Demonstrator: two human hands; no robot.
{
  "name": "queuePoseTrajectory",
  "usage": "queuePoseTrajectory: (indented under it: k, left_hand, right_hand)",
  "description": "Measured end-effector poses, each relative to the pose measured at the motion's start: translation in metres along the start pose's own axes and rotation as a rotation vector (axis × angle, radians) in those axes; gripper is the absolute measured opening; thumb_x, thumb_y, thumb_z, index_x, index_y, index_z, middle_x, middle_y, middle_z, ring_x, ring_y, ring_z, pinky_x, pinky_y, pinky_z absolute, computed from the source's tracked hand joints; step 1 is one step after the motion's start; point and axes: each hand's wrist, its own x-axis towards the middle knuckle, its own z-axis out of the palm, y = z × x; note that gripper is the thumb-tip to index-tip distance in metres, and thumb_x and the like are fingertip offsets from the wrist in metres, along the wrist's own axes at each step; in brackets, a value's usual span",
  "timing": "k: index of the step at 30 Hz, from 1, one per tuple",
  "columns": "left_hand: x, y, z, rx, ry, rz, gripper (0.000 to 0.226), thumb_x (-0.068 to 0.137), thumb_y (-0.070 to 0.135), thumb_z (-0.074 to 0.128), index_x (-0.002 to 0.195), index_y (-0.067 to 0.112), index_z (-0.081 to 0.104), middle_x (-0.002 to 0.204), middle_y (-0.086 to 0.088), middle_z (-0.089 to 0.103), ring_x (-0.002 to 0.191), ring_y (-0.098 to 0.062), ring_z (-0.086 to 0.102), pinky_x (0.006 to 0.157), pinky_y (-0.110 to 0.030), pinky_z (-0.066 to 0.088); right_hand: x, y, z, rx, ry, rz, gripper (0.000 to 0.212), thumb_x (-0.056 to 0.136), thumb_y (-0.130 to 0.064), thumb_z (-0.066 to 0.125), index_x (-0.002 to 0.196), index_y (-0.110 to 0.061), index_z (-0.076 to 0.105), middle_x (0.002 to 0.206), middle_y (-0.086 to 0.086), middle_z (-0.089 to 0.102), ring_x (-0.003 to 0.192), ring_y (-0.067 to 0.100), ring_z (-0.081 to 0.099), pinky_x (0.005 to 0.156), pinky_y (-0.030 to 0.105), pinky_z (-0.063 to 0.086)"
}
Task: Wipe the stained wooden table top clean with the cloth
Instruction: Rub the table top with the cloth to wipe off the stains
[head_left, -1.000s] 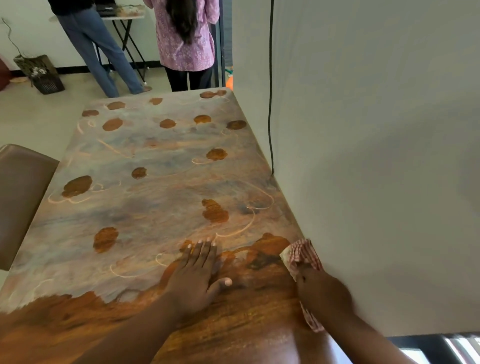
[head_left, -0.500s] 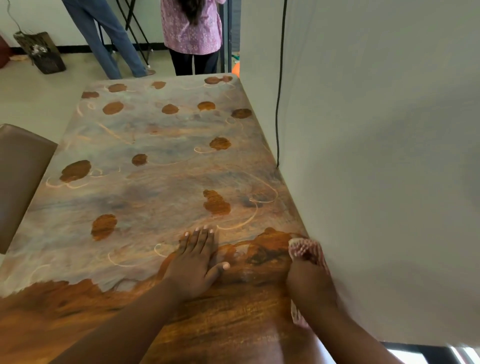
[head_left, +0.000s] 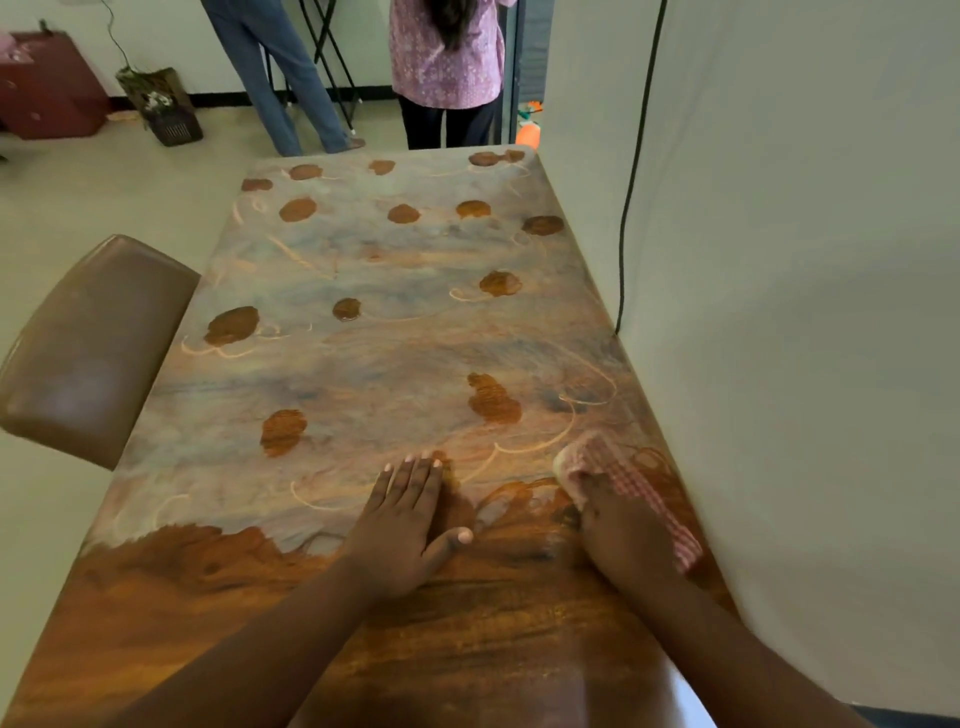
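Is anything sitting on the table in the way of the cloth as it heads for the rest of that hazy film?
Nothing visible does. The right hand presses the cloth by the wall, and the filmed table ahead holds no objects. Only the left hand lies flat beside it, left of its path.

head view | looks forward and down | close over table (head_left: 363, 364) near end

A brown leather chair back (head_left: 88, 348) stands at the table's left edge; a black cable (head_left: 631, 182) hangs down the white wall (head_left: 805, 260) along its right edge
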Motion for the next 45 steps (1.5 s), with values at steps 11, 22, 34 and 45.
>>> queuePoseTrajectory:
  k: [11,22,34,45]
  left_hand:
    - [-0.022,-0.041,0.003,-0.004,-0.015,-0.037,0.093,0.079,0.085,-0.009,0.142,0.021,-0.033,0.154,-0.002,-0.031,0.142,-0.018,-0.032,0.109,-0.033,-0.03]
    - [-0.027,-0.056,-0.01,-0.008,0.022,0.006,0.1,0.073,0.085,-0.017,0.145,0.017,-0.028,0.154,-0.004,-0.032,0.141,-0.019,-0.033,0.111,-0.035,-0.029]
    - [-0.065,-0.082,-0.004,0.022,0.032,0.032,0.09,0.078,0.082,-0.012,0.142,0.021,-0.032,0.152,-0.001,-0.033,0.139,-0.019,-0.036,0.107,-0.032,-0.033]
    - [-0.099,-0.091,0.007,0.002,-0.016,-0.128,0.094,0.078,0.083,-0.013,0.145,0.02,-0.029,0.155,-0.002,-0.029,0.139,-0.016,-0.037,0.11,-0.032,-0.03]
  right_hand:
    - [0.009,-0.032,0.01,-0.009,-0.074,-0.053,0.037,0.099,-0.033,0.033,0.131,-0.03,0.052,0.118,0.0,0.065,0.095,0.017,0.06,0.084,0.029,0.046]
    - [-0.032,-0.036,0.014,-0.155,-0.226,-0.146,0.048,0.091,-0.063,0.023,0.134,-0.051,0.038,0.135,-0.016,0.052,0.118,0.012,0.052,0.095,0.029,0.04]
    - [-0.053,-0.115,0.039,-0.245,-0.215,-0.266,0.043,0.09,-0.063,0.032,0.121,-0.045,0.056,0.121,-0.017,0.062,0.117,0.021,0.043,0.097,0.042,0.025]
    - [-0.014,-0.18,0.067,-0.157,-0.258,-0.402,0.056,0.095,-0.027,0.031,0.149,-0.033,0.017,0.155,-0.009,0.024,0.143,0.028,0.016,0.114,0.042,0.01]
